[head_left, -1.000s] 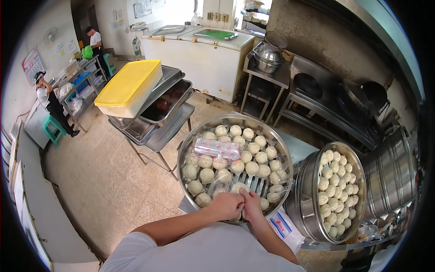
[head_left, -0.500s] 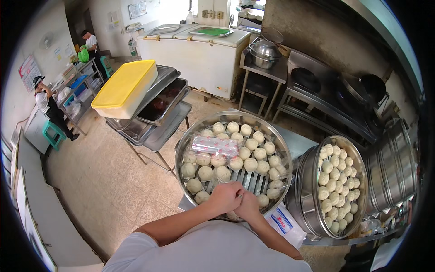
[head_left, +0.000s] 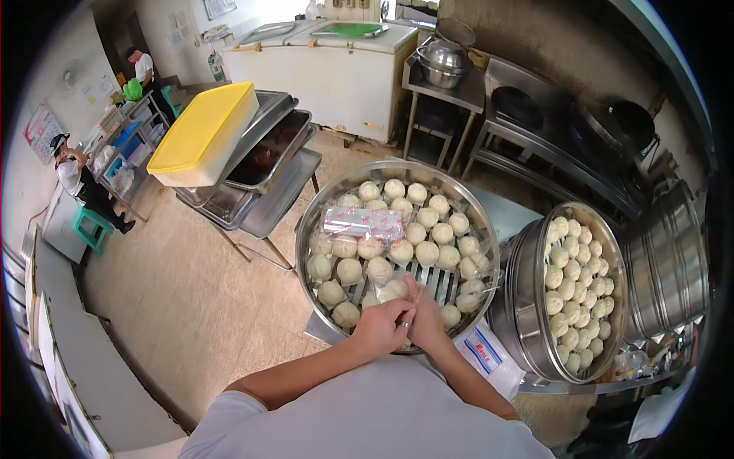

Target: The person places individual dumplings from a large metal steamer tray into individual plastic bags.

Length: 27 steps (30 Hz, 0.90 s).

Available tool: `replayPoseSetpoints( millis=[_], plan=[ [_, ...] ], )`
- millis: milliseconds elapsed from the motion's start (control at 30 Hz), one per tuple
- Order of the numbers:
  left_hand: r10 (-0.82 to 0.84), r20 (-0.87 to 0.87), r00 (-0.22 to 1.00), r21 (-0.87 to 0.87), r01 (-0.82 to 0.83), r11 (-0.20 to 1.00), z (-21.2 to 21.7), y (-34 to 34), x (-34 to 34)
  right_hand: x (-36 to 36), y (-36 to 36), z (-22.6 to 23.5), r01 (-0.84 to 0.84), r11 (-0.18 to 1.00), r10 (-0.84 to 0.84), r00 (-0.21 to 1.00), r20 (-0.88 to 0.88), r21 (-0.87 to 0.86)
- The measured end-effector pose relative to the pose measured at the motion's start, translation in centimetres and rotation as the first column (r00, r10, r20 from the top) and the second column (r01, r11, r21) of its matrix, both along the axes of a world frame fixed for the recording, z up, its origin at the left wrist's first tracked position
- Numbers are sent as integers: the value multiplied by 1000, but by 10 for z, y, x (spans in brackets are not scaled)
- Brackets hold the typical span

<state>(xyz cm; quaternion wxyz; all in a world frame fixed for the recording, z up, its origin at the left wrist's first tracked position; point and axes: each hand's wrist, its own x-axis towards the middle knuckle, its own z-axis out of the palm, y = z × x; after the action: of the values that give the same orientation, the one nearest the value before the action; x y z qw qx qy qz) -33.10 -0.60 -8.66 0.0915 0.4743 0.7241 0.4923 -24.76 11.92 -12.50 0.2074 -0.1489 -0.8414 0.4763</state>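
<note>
A wide round metal steamer tray [head_left: 304, 287] full of pale steamed buns [head_left: 426, 254] lies in front of me. At its near edge my left hand [head_left: 382, 327] and my right hand [head_left: 426, 320] meet, fingers closed on a clear plastic bag [head_left: 388, 284]. A bun seems to be inside this bag, just beyond my fingertips; my hands partly hide it. On top of the buns rests a pack of clear plastic bags [head_left: 363, 222] with pink marks. Bare metal slats [head_left: 443, 284] show right of my fingers.
To the right stands a stacked steamer [head_left: 527, 336] of buns, with more metal steamers [head_left: 664, 264] beyond. A white printed plastic packet [head_left: 488, 353] lies between. Trays under a yellow-lidded tub [head_left: 205, 130] stand left. A white chest freezer [head_left: 321, 84] is behind; two people are far left.
My hands have moved slightly forward and right, and the right fingers have come up. The bag with the bun shows more clearly beyond them. The view has shifted a little.
</note>
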Motion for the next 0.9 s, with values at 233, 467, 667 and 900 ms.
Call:
replayPoseSetpoints(
  millis=[233,467,667,900],
  plan=[
    [-112,43,993,2,112,994,-8,-1,5,4,1,18,76,846,-95,995,8,528],
    [91,657,748,43,-158,986,-6,7,-35,24,-2,36,69,961,-92,993,73,268],
    [-109,470,876,-31,140,990,8,15,-31,21,10,37,92,935,-104,995,15,343],
    [40,488,872,-66,-9,998,-13,13,-46,33,100,37,153,883,-174,985,7,444]
  ],
)
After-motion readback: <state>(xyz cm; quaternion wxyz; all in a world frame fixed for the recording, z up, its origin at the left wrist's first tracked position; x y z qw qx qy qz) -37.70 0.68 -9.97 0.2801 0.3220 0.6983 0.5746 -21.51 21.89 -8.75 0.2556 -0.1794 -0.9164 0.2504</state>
